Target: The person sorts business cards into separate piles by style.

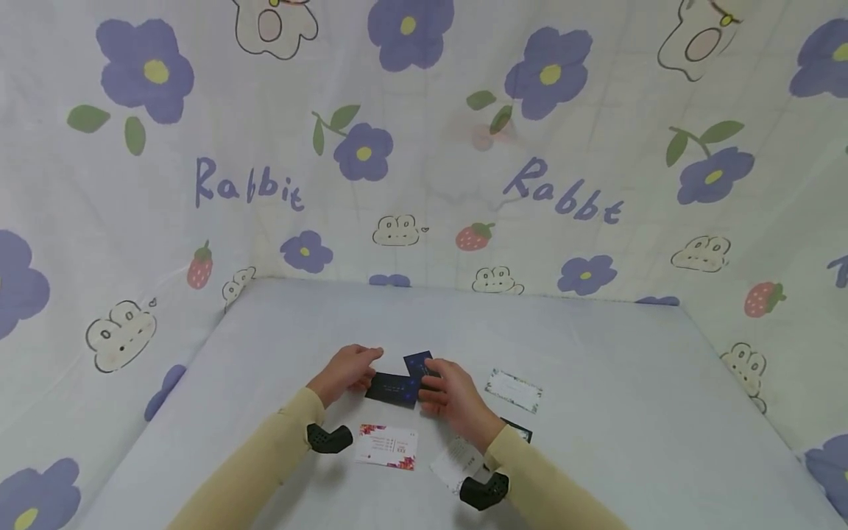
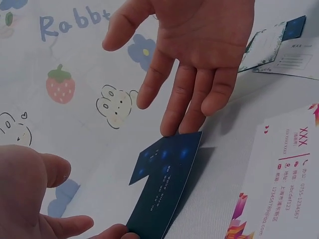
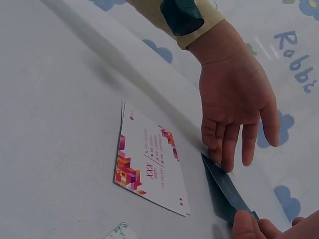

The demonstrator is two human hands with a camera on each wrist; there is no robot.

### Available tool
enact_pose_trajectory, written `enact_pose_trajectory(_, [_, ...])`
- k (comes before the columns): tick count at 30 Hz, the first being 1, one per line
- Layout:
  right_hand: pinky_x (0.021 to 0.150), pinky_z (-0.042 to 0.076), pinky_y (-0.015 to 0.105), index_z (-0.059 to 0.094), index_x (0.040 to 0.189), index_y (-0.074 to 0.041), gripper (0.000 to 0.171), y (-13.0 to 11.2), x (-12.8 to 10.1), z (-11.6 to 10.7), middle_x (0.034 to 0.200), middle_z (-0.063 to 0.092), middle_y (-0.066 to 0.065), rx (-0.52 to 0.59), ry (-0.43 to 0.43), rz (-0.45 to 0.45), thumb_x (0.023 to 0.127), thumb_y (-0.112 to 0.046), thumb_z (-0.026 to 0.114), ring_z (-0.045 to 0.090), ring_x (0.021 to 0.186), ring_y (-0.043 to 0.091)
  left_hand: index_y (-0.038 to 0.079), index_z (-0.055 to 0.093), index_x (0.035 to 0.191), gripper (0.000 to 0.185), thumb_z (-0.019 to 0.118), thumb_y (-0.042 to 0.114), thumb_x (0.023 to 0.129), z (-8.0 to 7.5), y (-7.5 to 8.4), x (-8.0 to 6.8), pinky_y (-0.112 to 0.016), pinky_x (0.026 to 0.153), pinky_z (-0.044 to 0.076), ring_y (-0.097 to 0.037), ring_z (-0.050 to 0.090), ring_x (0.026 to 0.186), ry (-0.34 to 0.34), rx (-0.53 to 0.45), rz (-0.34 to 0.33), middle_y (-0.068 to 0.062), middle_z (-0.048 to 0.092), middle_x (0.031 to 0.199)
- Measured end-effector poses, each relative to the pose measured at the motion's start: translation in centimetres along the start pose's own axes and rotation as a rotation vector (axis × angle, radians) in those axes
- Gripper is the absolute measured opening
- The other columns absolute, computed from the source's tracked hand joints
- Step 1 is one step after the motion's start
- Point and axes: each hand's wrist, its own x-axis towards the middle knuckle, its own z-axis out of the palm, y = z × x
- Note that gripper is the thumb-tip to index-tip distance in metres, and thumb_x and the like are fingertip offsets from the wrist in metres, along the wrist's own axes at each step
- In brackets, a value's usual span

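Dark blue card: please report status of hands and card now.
Left hand open, fingertips on dark blue card. Right hand pinches its other end. White and pink card lies nearby on table, not in the way.

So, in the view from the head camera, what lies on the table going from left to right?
Left hand → white card with pink corners → dark blue cards held between both hands → right hand → white card with a green patterned border.
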Motion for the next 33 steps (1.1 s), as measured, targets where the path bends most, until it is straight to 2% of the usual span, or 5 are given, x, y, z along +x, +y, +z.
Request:
enact_pose_trajectory(6, [0.085,0.056,0.032,0.026,0.156,-0.002,0.068,-0.2,-0.3,0.2,0.155,0.041,0.031,-0.016,-0.026,-0.023,0.104,-0.039,0.050,0.055,0.131,0.040,-0.002,0.045,0.148,0.064,0.052,0.044,0.104,-0.2,-0.1,-0.3,-0.023,0.068,0.050,-0.020,0.061,0.083,-0.018,-0.048,0.001,-0.019,0.066,0.118])
enact_pose_trajectory(11, [0.089,0.056,0.033,0.029,0.154,-0.002,0.065,-0.4,-0.6,0.4,0.154,0.041,0.029,-0.019,-0.022,-0.031,0.104,-0.036,0.050,0.055,0.129,0.038,-0.002,0.044,0.148,0.064,0.052,0.044,0.104,-0.2,-0.1,-0.5,-0.023,0.070,0.049,-0.020,0.061,0.084,-0.017,-0.059,-0.010,-0.019,0.066,0.120])
enact_pose_trajectory(17, [0.089,0.056,0.032,0.029,0.154,-0.002,0.068,-0.5,-0.8,0.8,0.153,0.043,0.029,-0.028,-0.029,-0.039,0.102,-0.039,0.052,0.058,0.126,0.036,0.001,0.045,0.147,0.063,0.053,0.045,0.103,0.1,-0.4,-0.1,-0.023,0.072,0.051,-0.021,0.061,0.090,-0.003,-0.045,-0.009,-0.021,0.064,0.127])
enact_pose_trajectory(24, [0.091,0.056,0.032,0.029,0.155,-0.003,0.068,-0.4,-0.8,1.1,0.154,0.042,0.029,-0.034,-0.036,-0.026,0.103,-0.040,0.052,0.055,0.131,0.039,0.002,0.044,0.148,0.063,0.054,0.045,0.103,0.3,-1.0,0.1,-0.026,0.076,0.054,-0.021,0.063,0.092,0.016,-0.038,0.011,-0.023,0.060,0.135])
enact_pose_trajectory(33, [0.103,0.053,0.042,0.028,0.155,-0.002,0.069,-0.4,-1.1,1.5,0.156,0.040,0.029,-0.033,-0.040,-0.042,0.103,-0.040,0.052,0.052,0.134,0.041,0.003,0.044,0.148,0.061,0.053,0.044,0.104,0.3,-0.7,-0.6,-0.026,0.076,0.054,-0.021,0.062,0.091,0.045,-0.076,0.021,-0.021,0.061,0.131])
